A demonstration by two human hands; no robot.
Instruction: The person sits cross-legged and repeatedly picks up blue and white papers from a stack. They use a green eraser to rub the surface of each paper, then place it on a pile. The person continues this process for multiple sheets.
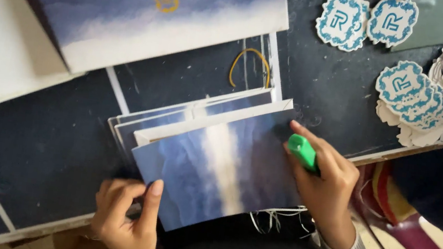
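Observation:
A flat blue-and-white paper bag (216, 164) with a cloud-like print lies on a dark table (30, 150), on top of a few more folded bags (188, 115). My left hand (126, 217) presses its thumb on the bag's near left corner. My right hand (322, 183) rests at the bag's right edge and grips a green glue stick (302, 151), tip pointing up toward the bag's far right corner. White string handles (272, 217) hang off the bag's near edge.
A larger blue-and-white bag (150, 12) lies at the far left. A yellow rubber band (250, 65) sits behind the stack. Round scalloped blue-and-white stickers (413, 95) lie in piles at the far right. A red chair (402, 222) stands below the table edge.

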